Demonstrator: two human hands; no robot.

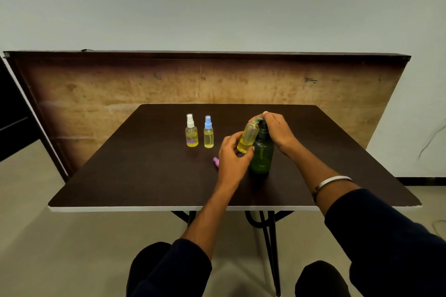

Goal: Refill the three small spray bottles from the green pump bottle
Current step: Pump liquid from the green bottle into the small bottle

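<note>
On the table (pixel 144 176), the green pump bottle (pixel 261 157) stands upright; my right hand (pixel 277 131) curls over its pump head. My left hand (pixel 233 152) grips an uncapped spray bottle (pixel 248 137), tilted against its spout. Left of it stand the white-capped bottle (pixel 191 131) and blue-capped bottle (pixel 208 132); a purple cap (pixel 216 161) lies nearer.

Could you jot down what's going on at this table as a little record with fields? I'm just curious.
Left hand: holds an uncapped small bottle, tilted, mouth at the pump spout
Right hand: rests on the green pump bottle head
White-capped spray bottle: upright, capped, yellow liquid inside
Blue-capped spray bottle: upright beside it, capped, yellow liquid inside
Purple cap: lying on the table, near the left hand
</note>
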